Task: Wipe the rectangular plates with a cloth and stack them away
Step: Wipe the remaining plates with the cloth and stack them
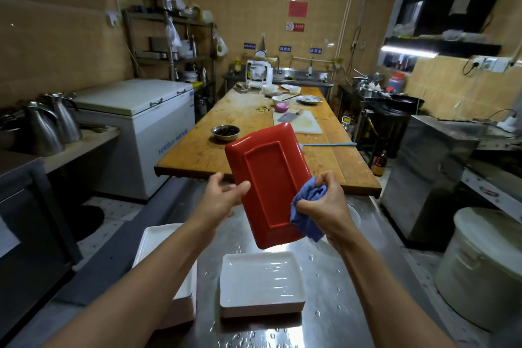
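the left hand [223, 195] has its grip clamped on the edge of a red rectangular plate [271, 183], held up tilted, underside showing, above the wet steel worktop [333, 291]. the right hand [324, 206] grips a blue cloth [308, 206] against the plate's right edge. two stacks of white plates [261, 280] sit below.

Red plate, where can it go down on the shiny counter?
The red plate is held up by the left hand, with the right hand gripping the blue cloth. Bare wet steel lies right of the middle plate stack, and a narrow strip runs between that stack and the left stack. Directly below, the stacks crowd it.
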